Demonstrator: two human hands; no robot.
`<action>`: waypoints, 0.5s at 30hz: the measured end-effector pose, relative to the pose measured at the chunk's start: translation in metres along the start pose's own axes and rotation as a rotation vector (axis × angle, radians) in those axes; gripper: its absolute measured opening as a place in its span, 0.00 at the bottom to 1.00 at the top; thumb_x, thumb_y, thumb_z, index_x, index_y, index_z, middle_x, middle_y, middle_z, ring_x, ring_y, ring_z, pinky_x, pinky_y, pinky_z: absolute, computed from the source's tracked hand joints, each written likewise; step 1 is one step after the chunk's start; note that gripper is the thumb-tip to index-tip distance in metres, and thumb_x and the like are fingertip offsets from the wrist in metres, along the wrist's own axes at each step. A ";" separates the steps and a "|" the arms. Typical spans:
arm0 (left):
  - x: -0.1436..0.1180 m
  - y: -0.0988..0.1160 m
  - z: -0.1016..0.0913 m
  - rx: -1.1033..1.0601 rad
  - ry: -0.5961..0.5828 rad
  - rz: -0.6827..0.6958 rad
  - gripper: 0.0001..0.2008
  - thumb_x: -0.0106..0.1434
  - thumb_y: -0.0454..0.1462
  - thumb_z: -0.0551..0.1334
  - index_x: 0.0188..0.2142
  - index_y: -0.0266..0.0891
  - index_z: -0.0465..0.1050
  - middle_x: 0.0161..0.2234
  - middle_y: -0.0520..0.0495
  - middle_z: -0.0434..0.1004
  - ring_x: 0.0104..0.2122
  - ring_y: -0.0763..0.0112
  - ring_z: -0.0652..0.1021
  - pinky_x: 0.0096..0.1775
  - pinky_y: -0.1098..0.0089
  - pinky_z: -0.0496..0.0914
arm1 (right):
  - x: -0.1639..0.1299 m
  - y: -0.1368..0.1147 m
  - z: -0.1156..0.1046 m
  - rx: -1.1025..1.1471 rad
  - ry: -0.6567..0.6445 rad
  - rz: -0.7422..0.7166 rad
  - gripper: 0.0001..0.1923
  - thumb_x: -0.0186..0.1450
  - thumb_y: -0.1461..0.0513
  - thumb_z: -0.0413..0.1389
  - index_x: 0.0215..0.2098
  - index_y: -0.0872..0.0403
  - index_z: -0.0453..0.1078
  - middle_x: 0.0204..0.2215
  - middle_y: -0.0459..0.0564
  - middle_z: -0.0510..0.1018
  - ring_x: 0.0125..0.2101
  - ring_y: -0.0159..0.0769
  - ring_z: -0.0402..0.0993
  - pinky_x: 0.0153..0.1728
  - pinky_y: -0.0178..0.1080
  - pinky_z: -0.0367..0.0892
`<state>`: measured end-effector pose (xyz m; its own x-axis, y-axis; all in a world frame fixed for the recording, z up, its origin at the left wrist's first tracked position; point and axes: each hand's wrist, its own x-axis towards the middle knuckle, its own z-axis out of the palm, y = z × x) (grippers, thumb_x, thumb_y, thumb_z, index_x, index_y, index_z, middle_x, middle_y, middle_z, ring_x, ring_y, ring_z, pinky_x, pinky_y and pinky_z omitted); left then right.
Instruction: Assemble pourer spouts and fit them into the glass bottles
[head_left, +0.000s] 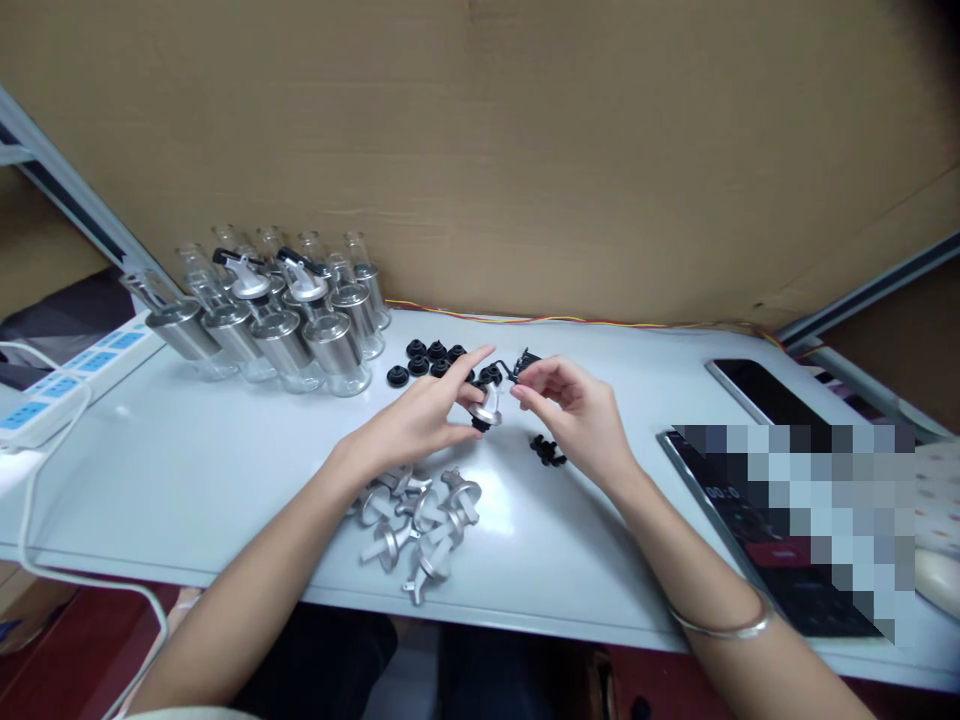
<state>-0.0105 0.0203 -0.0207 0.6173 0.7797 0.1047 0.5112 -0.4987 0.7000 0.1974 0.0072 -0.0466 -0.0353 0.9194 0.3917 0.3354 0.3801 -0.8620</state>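
Reaching in from the lower left, the left hand [424, 420] pinches a silver pourer cap [487, 410] between thumb and fingers, index finger stretched out. The cap tilts, its black end down toward the white table [187, 470]. Just right of it, the right hand [577, 415] pinches a small black clip [523, 364], raised above the cap.

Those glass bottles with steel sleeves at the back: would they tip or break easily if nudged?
The bottles look tall and narrow, so probably tippy. Their clear glass bases suggest they could crack. Packed close together, one falling would likely knock its neighbours.
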 end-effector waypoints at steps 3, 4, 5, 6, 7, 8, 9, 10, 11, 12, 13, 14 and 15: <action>0.000 0.000 0.000 0.020 -0.004 0.006 0.40 0.57 0.33 0.65 0.66 0.42 0.48 0.47 0.42 0.79 0.48 0.63 0.78 0.51 0.63 0.69 | -0.001 -0.001 0.002 0.029 -0.011 -0.034 0.06 0.59 0.59 0.60 0.33 0.54 0.73 0.24 0.45 0.75 0.25 0.34 0.72 0.31 0.38 0.68; 0.001 0.000 0.000 0.024 -0.003 0.010 0.40 0.58 0.33 0.65 0.65 0.41 0.48 0.47 0.42 0.79 0.48 0.63 0.78 0.51 0.63 0.69 | -0.001 -0.002 0.002 0.024 -0.007 -0.049 0.06 0.60 0.60 0.60 0.33 0.54 0.74 0.24 0.45 0.76 0.25 0.34 0.73 0.32 0.39 0.68; 0.001 -0.001 0.000 0.029 0.000 0.017 0.39 0.58 0.33 0.65 0.65 0.41 0.49 0.47 0.42 0.79 0.49 0.63 0.78 0.51 0.63 0.69 | -0.001 -0.002 0.002 0.016 -0.004 -0.064 0.05 0.60 0.60 0.60 0.33 0.54 0.75 0.25 0.46 0.76 0.25 0.34 0.73 0.32 0.39 0.68; 0.001 -0.002 0.000 0.034 0.008 0.025 0.38 0.58 0.33 0.65 0.65 0.41 0.50 0.48 0.42 0.79 0.49 0.63 0.78 0.51 0.63 0.69 | -0.001 -0.003 0.002 0.008 -0.004 -0.077 0.05 0.60 0.60 0.60 0.33 0.54 0.75 0.25 0.46 0.77 0.26 0.35 0.73 0.32 0.40 0.69; 0.000 -0.003 0.000 0.039 0.016 0.033 0.37 0.58 0.33 0.65 0.64 0.41 0.52 0.48 0.42 0.79 0.49 0.63 0.78 0.51 0.62 0.69 | -0.001 -0.003 0.001 0.003 -0.003 -0.090 0.05 0.60 0.60 0.60 0.33 0.54 0.75 0.25 0.46 0.77 0.26 0.35 0.74 0.32 0.40 0.69; 0.000 -0.004 0.001 0.045 0.027 0.040 0.37 0.58 0.33 0.65 0.64 0.41 0.52 0.47 0.43 0.79 0.49 0.63 0.77 0.52 0.62 0.69 | -0.001 -0.004 0.001 0.001 -0.003 -0.099 0.05 0.60 0.60 0.60 0.33 0.54 0.76 0.25 0.47 0.77 0.26 0.35 0.74 0.32 0.40 0.69; 0.000 -0.005 0.001 0.051 0.040 0.046 0.36 0.58 0.33 0.65 0.63 0.41 0.53 0.47 0.43 0.79 0.49 0.63 0.77 0.52 0.62 0.69 | -0.001 -0.004 0.001 0.000 -0.001 -0.105 0.05 0.60 0.60 0.60 0.32 0.54 0.75 0.25 0.47 0.78 0.26 0.35 0.74 0.32 0.40 0.69; 0.000 -0.005 0.001 0.055 0.051 0.052 0.35 0.58 0.34 0.66 0.63 0.42 0.54 0.47 0.44 0.79 0.49 0.63 0.78 0.52 0.61 0.69 | -0.002 -0.004 0.001 0.001 0.002 -0.109 0.05 0.60 0.60 0.60 0.32 0.54 0.75 0.25 0.47 0.78 0.26 0.36 0.75 0.32 0.40 0.69; 0.000 -0.006 0.001 0.055 0.060 0.058 0.35 0.58 0.34 0.66 0.62 0.41 0.55 0.46 0.44 0.80 0.49 0.63 0.78 0.52 0.61 0.70 | -0.002 -0.004 0.001 0.001 0.005 -0.113 0.05 0.60 0.60 0.60 0.31 0.54 0.75 0.25 0.47 0.78 0.26 0.36 0.75 0.32 0.40 0.70; 0.001 -0.006 0.001 0.050 0.067 0.067 0.34 0.58 0.34 0.66 0.62 0.41 0.56 0.46 0.44 0.80 0.49 0.63 0.78 0.52 0.61 0.70 | -0.002 -0.004 0.001 -0.001 0.008 -0.116 0.05 0.60 0.59 0.60 0.31 0.54 0.75 0.25 0.47 0.78 0.26 0.36 0.75 0.31 0.40 0.70; 0.001 -0.006 0.001 0.042 0.073 0.077 0.34 0.57 0.34 0.66 0.62 0.40 0.57 0.46 0.44 0.80 0.48 0.63 0.78 0.52 0.62 0.70 | -0.002 -0.004 0.001 -0.003 0.010 -0.119 0.06 0.60 0.59 0.61 0.31 0.54 0.75 0.25 0.47 0.78 0.26 0.36 0.75 0.31 0.40 0.70; 0.001 -0.005 0.001 0.031 0.080 0.088 0.34 0.57 0.34 0.67 0.61 0.39 0.58 0.46 0.44 0.80 0.48 0.63 0.79 0.51 0.62 0.71 | -0.002 -0.004 0.001 -0.002 0.011 -0.121 0.05 0.60 0.59 0.61 0.31 0.54 0.75 0.25 0.47 0.78 0.26 0.36 0.75 0.31 0.40 0.70; 0.002 -0.005 0.002 0.019 0.089 0.100 0.34 0.57 0.34 0.67 0.61 0.38 0.58 0.46 0.43 0.80 0.48 0.63 0.79 0.51 0.63 0.71 | -0.002 -0.004 0.001 0.001 0.013 -0.123 0.05 0.60 0.60 0.61 0.31 0.54 0.75 0.25 0.47 0.78 0.26 0.36 0.75 0.32 0.40 0.70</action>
<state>-0.0109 0.0234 -0.0249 0.6109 0.7558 0.2359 0.4618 -0.5822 0.6691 0.1950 0.0037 -0.0443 -0.0635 0.8645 0.4986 0.3283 0.4899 -0.8076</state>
